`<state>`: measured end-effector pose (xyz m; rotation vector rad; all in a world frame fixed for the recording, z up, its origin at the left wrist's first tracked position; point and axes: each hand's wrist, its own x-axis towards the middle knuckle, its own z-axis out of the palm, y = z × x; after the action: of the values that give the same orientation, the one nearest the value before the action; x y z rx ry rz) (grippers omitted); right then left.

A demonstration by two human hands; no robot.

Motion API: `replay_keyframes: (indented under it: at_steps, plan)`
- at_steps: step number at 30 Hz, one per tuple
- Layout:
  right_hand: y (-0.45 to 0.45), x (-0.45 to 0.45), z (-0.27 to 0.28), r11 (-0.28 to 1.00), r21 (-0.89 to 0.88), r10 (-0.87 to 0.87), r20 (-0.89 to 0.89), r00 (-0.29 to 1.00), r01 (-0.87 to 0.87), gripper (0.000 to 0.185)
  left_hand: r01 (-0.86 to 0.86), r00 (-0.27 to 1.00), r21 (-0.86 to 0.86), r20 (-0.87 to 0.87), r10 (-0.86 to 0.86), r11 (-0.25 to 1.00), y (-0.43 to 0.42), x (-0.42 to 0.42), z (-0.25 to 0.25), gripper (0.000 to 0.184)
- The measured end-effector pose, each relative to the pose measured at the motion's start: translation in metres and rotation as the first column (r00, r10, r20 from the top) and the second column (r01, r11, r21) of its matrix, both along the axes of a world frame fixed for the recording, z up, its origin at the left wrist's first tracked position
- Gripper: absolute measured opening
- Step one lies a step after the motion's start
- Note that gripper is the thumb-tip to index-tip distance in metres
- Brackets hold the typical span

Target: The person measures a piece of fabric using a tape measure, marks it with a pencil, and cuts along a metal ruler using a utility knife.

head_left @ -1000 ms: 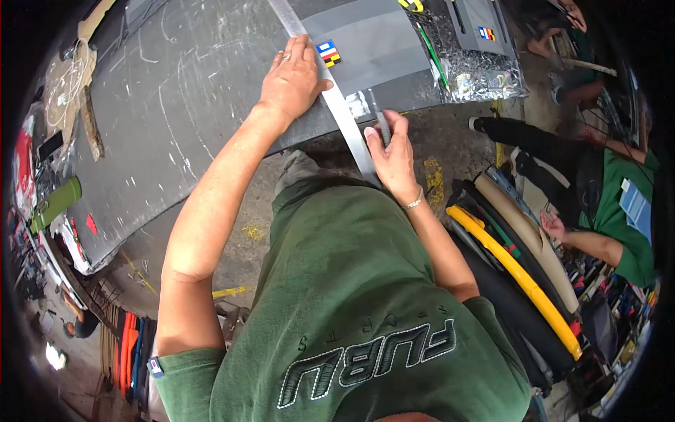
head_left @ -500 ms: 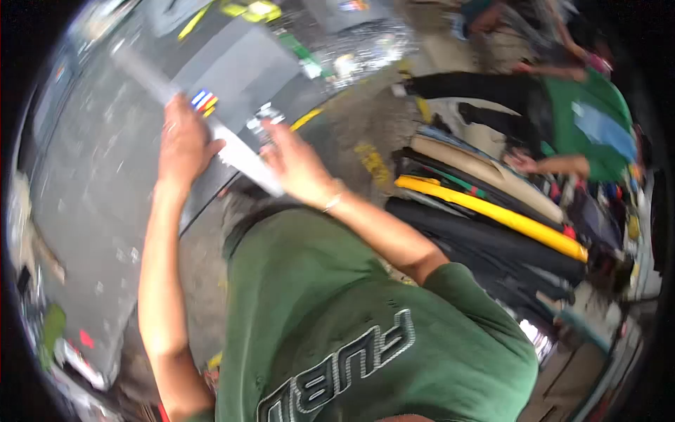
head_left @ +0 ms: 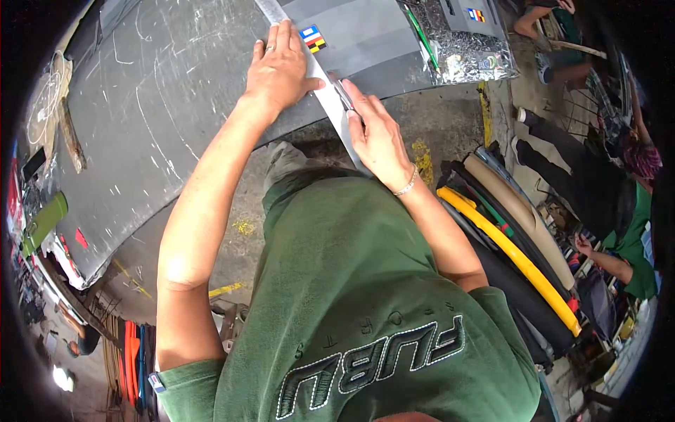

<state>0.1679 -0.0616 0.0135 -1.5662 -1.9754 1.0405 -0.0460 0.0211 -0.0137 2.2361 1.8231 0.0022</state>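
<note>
My left hand [head_left: 278, 74] lies flat, fingers stretched out, pressing a long metal straightedge [head_left: 329, 100] onto the grey sheet material [head_left: 362, 32] at the table edge. The straightedge runs from the top of the view down past the table edge toward my body. Beside its right edge, my right hand [head_left: 378, 137] is closed around a slim metallic utility knife [head_left: 343, 97]; the fingers partly cover it, and its tip is hard to make out. A small patch of coloured signal flags [head_left: 313, 39] shows on the grey sheet, just right of my left fingers.
The scratched dark worktable [head_left: 140, 133] spreads to the left. A green pen-like stick [head_left: 422, 39] lies near a shiny plastic-covered area [head_left: 471, 60]. Rolls of material, including a yellow roll [head_left: 510, 253], lie at the right. A person in green [head_left: 636, 239] is beyond them.
The view has swung, so the table and both hands appear farther right and higher. The right hand with the knife stays beside the straightedge; the left hand still presses on it.
</note>
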Motion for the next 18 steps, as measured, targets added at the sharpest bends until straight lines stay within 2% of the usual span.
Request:
replay_keyframes:
  at_steps: [2, 10, 18]
  plan:
    - [0.001, -0.003, -0.003, 0.998, 0.059, 0.016, 0.013, 1.000, -0.016, 0.056, -0.001, 1.000, -0.003, -0.001, 0.001, 1.000, 0.000, 0.000, -0.001, 0.113]
    - [0.003, -0.005, -0.002, 0.996, 0.071, 0.040, 0.099, 0.994, -0.047, 0.058, -0.003, 1.000, 0.019, 0.007, 0.003, 1.000, -0.001, 0.001, -0.002, 0.113]
    - [0.005, -0.005, -0.001, 0.997, 0.046, 0.059, 0.120, 0.991, -0.064, 0.063, -0.008, 1.000, -0.122, -0.007, 0.007, 0.992, 0.000, 0.000, 0.006, 0.115]
